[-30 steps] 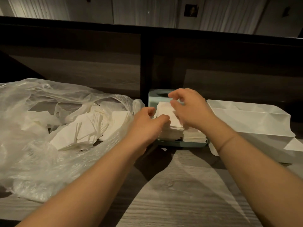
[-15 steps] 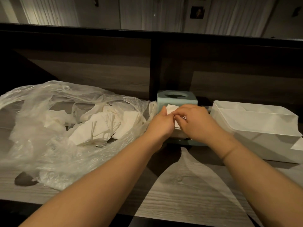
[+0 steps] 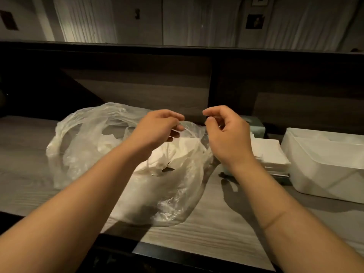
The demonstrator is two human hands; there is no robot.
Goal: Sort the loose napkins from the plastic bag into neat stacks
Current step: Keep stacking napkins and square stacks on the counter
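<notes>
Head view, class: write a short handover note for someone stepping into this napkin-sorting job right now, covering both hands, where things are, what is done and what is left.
Left hand: fingers curled at the top edge of the plastic bag; whether it grips the plastic is unclear.
Right hand: raised beside the bag, loosely curled, holding nothing.
Done: one neat napkin stack sits in the teal holder, left of the white bin.
Left: loose napkins remain in the bag; lift out, square up, stack.
</notes>
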